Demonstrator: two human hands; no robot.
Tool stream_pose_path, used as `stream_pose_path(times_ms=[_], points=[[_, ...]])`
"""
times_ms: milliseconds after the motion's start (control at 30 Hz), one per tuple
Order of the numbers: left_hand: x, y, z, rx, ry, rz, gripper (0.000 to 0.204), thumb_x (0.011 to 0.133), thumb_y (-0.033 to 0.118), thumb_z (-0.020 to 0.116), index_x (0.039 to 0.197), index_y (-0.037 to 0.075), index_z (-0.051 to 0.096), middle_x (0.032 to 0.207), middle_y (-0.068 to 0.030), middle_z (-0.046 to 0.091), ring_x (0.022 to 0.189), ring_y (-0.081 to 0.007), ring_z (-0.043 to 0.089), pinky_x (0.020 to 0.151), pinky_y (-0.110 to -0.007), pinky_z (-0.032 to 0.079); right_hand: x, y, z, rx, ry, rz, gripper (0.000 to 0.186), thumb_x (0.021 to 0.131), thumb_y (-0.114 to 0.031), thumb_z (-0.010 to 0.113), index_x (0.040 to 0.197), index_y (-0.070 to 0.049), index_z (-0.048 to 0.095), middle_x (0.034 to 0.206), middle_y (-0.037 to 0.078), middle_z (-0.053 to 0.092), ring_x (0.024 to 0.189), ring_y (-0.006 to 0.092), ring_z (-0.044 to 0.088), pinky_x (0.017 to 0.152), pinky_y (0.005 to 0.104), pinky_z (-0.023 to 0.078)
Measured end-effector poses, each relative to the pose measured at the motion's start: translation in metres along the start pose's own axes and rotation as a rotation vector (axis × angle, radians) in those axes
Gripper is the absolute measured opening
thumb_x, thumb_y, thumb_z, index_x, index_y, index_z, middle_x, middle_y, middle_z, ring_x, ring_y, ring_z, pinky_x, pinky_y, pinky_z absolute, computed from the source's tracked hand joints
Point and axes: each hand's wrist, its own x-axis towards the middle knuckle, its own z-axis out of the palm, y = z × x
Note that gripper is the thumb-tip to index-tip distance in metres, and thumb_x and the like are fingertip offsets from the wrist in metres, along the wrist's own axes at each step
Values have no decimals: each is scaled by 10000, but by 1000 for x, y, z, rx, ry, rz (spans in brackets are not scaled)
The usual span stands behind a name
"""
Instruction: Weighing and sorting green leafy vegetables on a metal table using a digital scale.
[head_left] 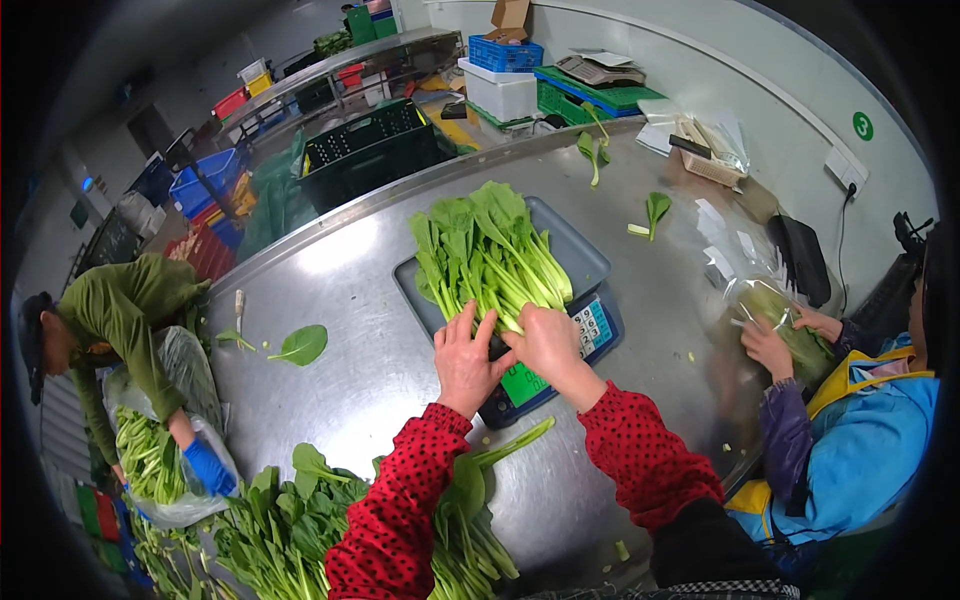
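Observation:
A bunch of leafy greens [490, 245] with pale green stalks lies on the grey tray [575, 235] of a digital scale with a green display [522, 384]. My left hand [466, 362] rests at the stalk ends on the left, fingers stretched out and slightly apart. Beside it, my right hand [552, 347] is closed around the stalk ends, its fingertips partly hidden. The scale's keypad [592, 325] shows just right of that hand. My forearms, in red dotted sleeves, reach over a large pile of greens [285, 530] at the near edge.
At left, a person in olive [130, 310] handles a plastic bag of greens [150, 450]. Another in blue [860, 430] holds a clear bag [780, 320] at right. Loose leaves [300, 345] lie on the steel table [350, 400]. Dark crates [370, 160] stand beyond its far edge.

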Motion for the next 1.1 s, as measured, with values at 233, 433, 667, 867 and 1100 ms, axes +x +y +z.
stream_pose_path(times_ms=[233,433,667,867,1100], points=[[-4,-3,-11,50,110,20,545,628,338,773,1047,39,592,1155,-159,542,1039,-314,511,838,-422,391,-30,22,-17,692,-32,166,203,678,-135,683,644,-19,520,582,58,568,487,141,525,483,283,415],[-55,73,-18,-903,-368,-707,348,848,362,636,796,19,609,640,-53,549,511,-147,524,481,-305,423,-118,21,-38,1258,-96,288,170,755,34,630,722,-46,484,598,-22,521,542,27,491,477,180,371],[-79,102,-54,-1694,-499,-1094,223,913,236,573,957,18,587,640,22,526,506,-49,454,449,-197,346,-185,15,-37,1338,58,286,161,786,41,618,779,-22,471,723,39,583,608,77,570,534,210,466],[-73,107,-83,-1654,-234,-1162,102,883,89,567,895,-6,602,566,7,476,443,-69,378,417,-220,286,-198,-13,-56,1399,138,344,157,784,74,580,846,-20,471,799,94,593,628,119,590,540,248,485],[-45,51,-146,-1496,590,-946,169,927,194,535,913,31,579,689,25,494,549,-46,405,495,-191,322,-148,-75,-99,1816,620,-136,157,778,57,505,880,-51,452,801,102,529,566,135,503,525,260,467]])
